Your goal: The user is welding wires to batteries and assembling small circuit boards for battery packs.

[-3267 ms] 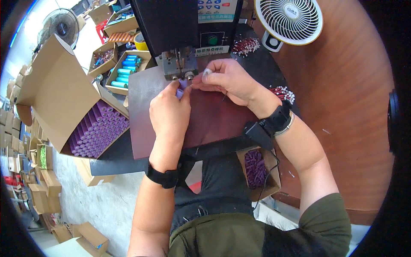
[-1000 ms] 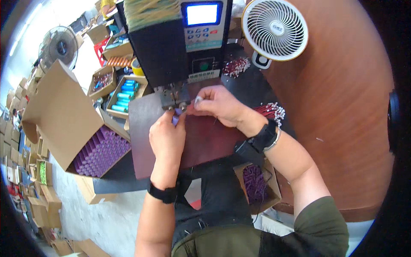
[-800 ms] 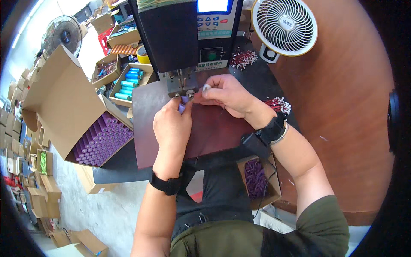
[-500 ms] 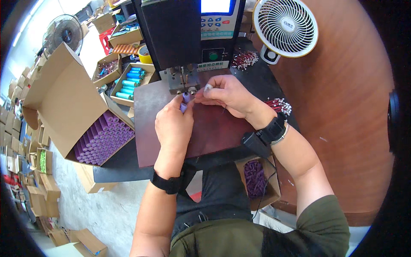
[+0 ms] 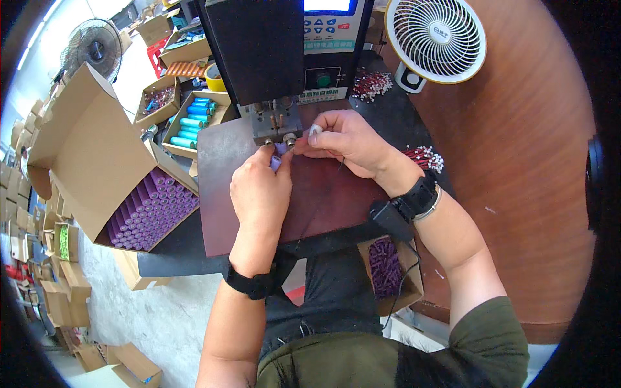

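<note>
Left hand (image 5: 262,194) grips a lilac piece (image 5: 276,163), seemingly unfinished, right hand (image 5: 352,142) apparently pinches a white bit (image 5: 315,130), and many purple cells (image 5: 152,216) remain.

Inspector A: What do we observe at the left hand (image 5: 262,184)?

Inspector B: We find a purple workpiece (image 5: 275,161) between thumb and forefinger, just below the machine's metal head (image 5: 277,123); one cylinder or two, we cannot tell.

Inspector A: And the right hand (image 5: 352,139)?

Inspector B: We note it just beside, fingertips drawn together, their content too small to identify.

Inspector A: Surroundings?

Inspector B: We record a red-brown mat (image 5: 336,207) beneath, an open carton (image 5: 84,142) of purple cylinders (image 5: 152,213) at left, white-tipped red wires (image 5: 424,158) near the right wrist.
</note>
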The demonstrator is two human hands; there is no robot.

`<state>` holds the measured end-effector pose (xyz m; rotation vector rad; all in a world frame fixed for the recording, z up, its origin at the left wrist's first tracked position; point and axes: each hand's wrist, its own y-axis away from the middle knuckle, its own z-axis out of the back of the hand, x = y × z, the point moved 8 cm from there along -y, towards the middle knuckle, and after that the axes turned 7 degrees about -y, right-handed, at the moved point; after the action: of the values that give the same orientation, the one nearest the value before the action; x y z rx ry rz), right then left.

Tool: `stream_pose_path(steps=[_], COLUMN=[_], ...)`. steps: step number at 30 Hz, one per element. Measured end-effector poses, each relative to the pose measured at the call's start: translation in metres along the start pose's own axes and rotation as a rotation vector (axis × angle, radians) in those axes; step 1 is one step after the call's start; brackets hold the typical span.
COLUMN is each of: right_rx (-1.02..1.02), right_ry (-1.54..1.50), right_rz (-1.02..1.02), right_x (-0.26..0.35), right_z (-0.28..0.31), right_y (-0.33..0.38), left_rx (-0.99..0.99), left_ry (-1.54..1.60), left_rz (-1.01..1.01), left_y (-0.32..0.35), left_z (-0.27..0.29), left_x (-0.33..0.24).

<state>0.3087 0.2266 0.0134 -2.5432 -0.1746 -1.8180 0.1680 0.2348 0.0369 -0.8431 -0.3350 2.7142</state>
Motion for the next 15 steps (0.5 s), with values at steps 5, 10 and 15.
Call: stream_pose_path(steps=[5, 10, 15], right_rx=[-0.013, -0.011, -0.003], right_ry=[0.005, 0.011, 0.003], right_rz=[-0.019, -0.029, -0.034], right_x=[0.0009, -0.0004, 0.0033], right_z=[0.0004, 0.0012, 0.0014], right_y=[0.0014, 0.0007, -0.001], left_rx=[-0.011, -0.011, 0.027], left_ry=[0.032, 0.022, 0.021], left_rz=[0.006, -0.001, 0.008], left_y=[0.001, 0.0011, -0.0011], left_z=[-0.0005, -0.0029, -0.0035], left_x=[0.0001, 0.0014, 0.0008])
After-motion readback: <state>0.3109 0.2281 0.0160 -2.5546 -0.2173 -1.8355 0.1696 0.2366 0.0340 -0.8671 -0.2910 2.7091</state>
